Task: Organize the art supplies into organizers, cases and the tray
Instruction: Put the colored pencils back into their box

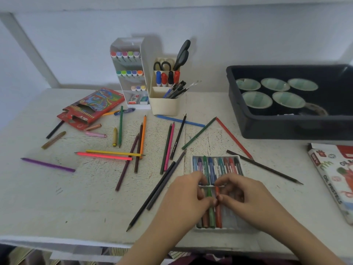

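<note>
A white plastic oil pastel case [196, 163] lies near the table's front edge, with its far row full of pastels and a few in the near row. Both hands hover over its middle with curled fingers. My left hand [186, 199] pinches a green pastel [211, 215] in the near row. Right beside it, my right hand [246, 197] pinches an orange-red pastel [219, 217]. The hands hide the middle of the case. Several coloured pencils [169, 146] lie scattered over the table, and loose pastels [114, 136] lie at the left.
A red pencil box [91, 108] lies open at the back left. A white marker organizer [131, 77] and a beige organizer [165, 104] with scissors and pens stand at the back. A black tray [286, 129] holds cups. The oil pastel carton [332, 175] lies at the right edge.
</note>
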